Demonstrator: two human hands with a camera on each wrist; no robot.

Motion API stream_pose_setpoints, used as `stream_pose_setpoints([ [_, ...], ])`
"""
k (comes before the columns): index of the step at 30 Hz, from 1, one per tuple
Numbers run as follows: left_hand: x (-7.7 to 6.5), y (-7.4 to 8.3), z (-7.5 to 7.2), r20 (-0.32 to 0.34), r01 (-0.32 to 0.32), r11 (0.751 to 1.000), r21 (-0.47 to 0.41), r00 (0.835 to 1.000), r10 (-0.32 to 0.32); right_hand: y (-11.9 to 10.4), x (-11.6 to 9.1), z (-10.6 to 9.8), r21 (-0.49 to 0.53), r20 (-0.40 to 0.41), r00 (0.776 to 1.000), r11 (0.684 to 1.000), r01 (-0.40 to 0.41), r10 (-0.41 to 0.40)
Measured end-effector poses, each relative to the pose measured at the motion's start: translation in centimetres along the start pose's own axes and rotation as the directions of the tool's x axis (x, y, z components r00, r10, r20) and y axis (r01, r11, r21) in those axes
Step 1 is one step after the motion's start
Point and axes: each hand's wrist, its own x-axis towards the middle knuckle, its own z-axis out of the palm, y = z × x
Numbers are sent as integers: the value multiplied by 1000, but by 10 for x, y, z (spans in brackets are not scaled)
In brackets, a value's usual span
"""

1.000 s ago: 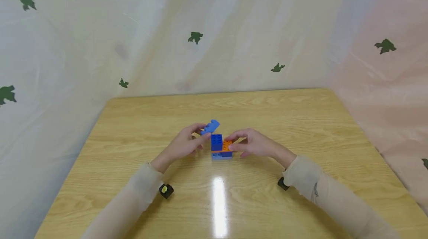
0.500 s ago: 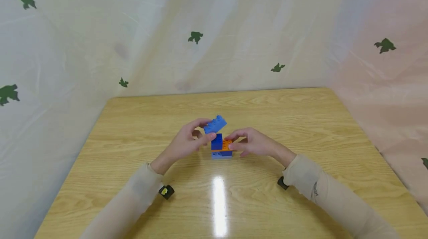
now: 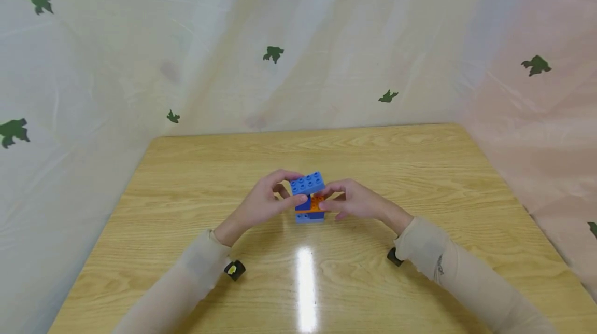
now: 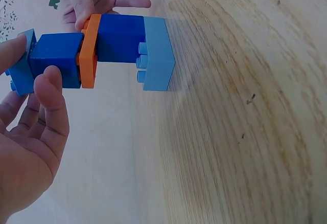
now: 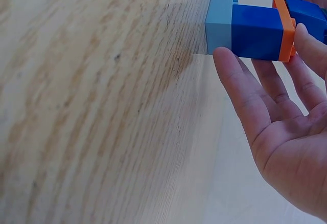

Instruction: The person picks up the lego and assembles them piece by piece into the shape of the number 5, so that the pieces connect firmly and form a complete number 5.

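Note:
My left hand [image 3: 263,202] holds a light blue toy brick [image 3: 308,183], studs up and slightly tilted, over the top of a small stack. Under it is a dark blue brick [image 4: 56,55], partly hidden by that brick and my fingers. Below comes a thin orange brick [image 4: 89,52], then another dark blue brick [image 5: 257,32] and a light blue brick [image 4: 159,55] at the base on the table. In the left wrist view the upper light blue brick sits askew against the dark blue one. My right hand [image 3: 356,199] pinches the orange brick's right end, its fingers beside the lower bricks.
The wooden table [image 3: 210,163] stretches around the stack, with a bright light reflection in front. A pale cloth [image 3: 326,95] with leaf-like patches hangs behind the table. A dark wrist device [image 3: 235,270] shows under the left sleeve, and another [image 3: 395,256] under the right.
My left hand has moved right and turned the light blue brick studs up, from beside the stack to over its top. The right hand stays in place on the orange brick.

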Motion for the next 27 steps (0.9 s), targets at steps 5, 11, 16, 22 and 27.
stream_pose_setpoints([
  [5, 0, -1, 1, 8, -15, 1000, 11, 1000, 15, 1, 0, 0, -9, -2, 1000, 1000, 2, -2],
  [11, 2, -3, 1, 15, -31, 999, 24, 999, 31, 3, 0, -1, -17, 1, 1000, 1000, 4, -4],
  [16, 2, -3, 1, 30, -48, 999, 19, 998, 47, 2, 0, -1, -16, 6, 1000, 1000, 8, -8],
  [22, 3, -3, 0, 63, -70, 997, 30, 996, 68, 0, 0, -1, -8, 10, 1000, 1000, 5, -5],
  [27, 4, -2, -1, 78, -69, 997, 40, 995, 65, 1, 0, -2, -7, 15, 1000, 1000, 12, -12],
])
